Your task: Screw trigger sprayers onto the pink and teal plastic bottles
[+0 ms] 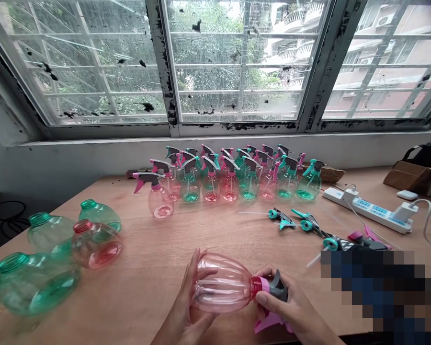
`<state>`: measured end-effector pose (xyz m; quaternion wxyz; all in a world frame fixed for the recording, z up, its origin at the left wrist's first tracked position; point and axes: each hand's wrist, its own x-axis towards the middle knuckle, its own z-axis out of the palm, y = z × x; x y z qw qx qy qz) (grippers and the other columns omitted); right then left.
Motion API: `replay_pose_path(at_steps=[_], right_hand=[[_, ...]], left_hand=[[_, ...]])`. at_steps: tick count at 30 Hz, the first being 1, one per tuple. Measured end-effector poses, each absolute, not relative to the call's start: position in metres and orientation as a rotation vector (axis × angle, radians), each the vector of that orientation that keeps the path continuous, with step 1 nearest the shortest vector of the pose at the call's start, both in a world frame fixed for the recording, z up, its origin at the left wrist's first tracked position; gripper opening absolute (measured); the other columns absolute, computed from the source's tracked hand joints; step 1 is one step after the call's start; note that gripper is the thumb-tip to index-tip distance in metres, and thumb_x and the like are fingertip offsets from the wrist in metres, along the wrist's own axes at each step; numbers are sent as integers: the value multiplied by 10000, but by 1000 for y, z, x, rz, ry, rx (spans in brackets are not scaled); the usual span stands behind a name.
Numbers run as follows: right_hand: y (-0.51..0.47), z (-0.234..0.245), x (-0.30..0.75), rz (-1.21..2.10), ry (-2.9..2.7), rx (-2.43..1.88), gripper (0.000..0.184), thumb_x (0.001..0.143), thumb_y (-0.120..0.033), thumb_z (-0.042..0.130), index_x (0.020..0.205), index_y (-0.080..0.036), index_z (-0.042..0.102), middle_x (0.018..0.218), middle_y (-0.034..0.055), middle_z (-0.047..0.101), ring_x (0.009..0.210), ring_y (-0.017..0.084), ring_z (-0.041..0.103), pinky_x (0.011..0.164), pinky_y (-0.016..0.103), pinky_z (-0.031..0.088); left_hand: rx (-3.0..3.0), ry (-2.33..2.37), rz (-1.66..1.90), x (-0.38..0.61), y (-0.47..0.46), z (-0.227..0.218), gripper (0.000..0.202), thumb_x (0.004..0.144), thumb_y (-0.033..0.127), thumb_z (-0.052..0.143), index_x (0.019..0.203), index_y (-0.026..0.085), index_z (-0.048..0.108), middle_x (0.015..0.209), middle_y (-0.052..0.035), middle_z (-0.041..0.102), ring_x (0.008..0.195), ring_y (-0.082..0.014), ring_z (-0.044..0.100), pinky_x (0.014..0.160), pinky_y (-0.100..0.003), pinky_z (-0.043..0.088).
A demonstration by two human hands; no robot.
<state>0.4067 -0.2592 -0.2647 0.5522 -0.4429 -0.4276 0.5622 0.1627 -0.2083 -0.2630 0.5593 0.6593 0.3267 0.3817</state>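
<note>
A clear pink spray bottle point(224, 282) lies sideways in the air between my hands, over the table's front. My left hand point(192, 306) is wrapped around its base end. With the fingers of my right hand point(285, 299) I grip the pink-and-black spray head point(278, 286) at the bottle's neck, its pink trigger pointing down. The spray head sits on the red neck; whether it is fully tightened I cannot tell. Loose spray heads with teal collars point(282, 218) lie on the table beyond my right hand.
Several headless bottles, green point(38, 282) and pink point(96, 244), rest at the left. Rows of pink and green spray bottles point(230, 184) with heads stand near the window wall. A white power strip point(368, 208) with cables and a brown box point(413, 170) are at the right.
</note>
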Motion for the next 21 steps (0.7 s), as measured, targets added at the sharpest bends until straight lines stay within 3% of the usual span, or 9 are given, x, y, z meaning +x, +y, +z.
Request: replay_pose_path(at_steps=[4, 7, 11, 14, 17, 21], right_hand=[[-259, -266, 407, 1338, -1019, -1043, 371, 767, -451, 831, 913, -167, 640, 629, -28, 692, 551, 108, 601, 522, 190, 437], [-259, -265, 407, 1323, -1023, -1040, 370, 762, -447, 836, 908, -166, 646, 631, -27, 696, 562, 110, 609, 537, 195, 449], [-259, -265, 407, 1334, -997, -1075, 395, 764, -478, 825, 887, -160, 625, 604, -16, 693, 529, 117, 605, 511, 206, 443], [-259, -266, 407, 1334, -1001, -1084, 414, 755, -494, 825, 887, -163, 614, 600, -15, 686, 511, 121, 599, 492, 213, 433], [-258, -267, 407, 1313, -1021, -1066, 392, 758, -479, 824, 882, -165, 624, 613, -20, 680, 528, 126, 602, 517, 223, 448], [-258, -269, 406, 1310, -1022, -1042, 380, 756, -465, 828, 880, -165, 632, 632, -14, 688, 544, 137, 619, 532, 235, 462]], left_hand=[[1500, 773, 877, 162, -210, -259, 1007, 830, 448, 773, 1591, 388, 116, 1684, -54, 224, 1450, -355, 400, 1228, -479, 295], [1471, 769, 872, 162, -208, -262, 998, 824, 460, 771, 1597, 325, 154, 1677, -84, 242, 1491, -382, 316, 1244, -505, 241], [1527, 774, 903, 163, -206, -267, 895, 891, 420, 708, 1586, 376, 146, 1695, -43, 175, 1536, -328, 218, 1267, -490, 155], [1549, 769, 902, 162, -207, -267, 861, 929, 398, 665, 1582, 418, 103, 1700, -11, 161, 1545, -290, 201, 1270, -467, 154], [1523, 772, 875, 162, -208, -265, 998, 878, 400, 731, 1599, 363, 43, 1700, -38, 174, 1546, -316, 197, 1269, -471, 171], [1504, 768, 861, 162, -206, -268, 1004, 857, 438, 742, 1607, 307, 89, 1682, -69, 234, 1529, -357, 236, 1250, -491, 236]])
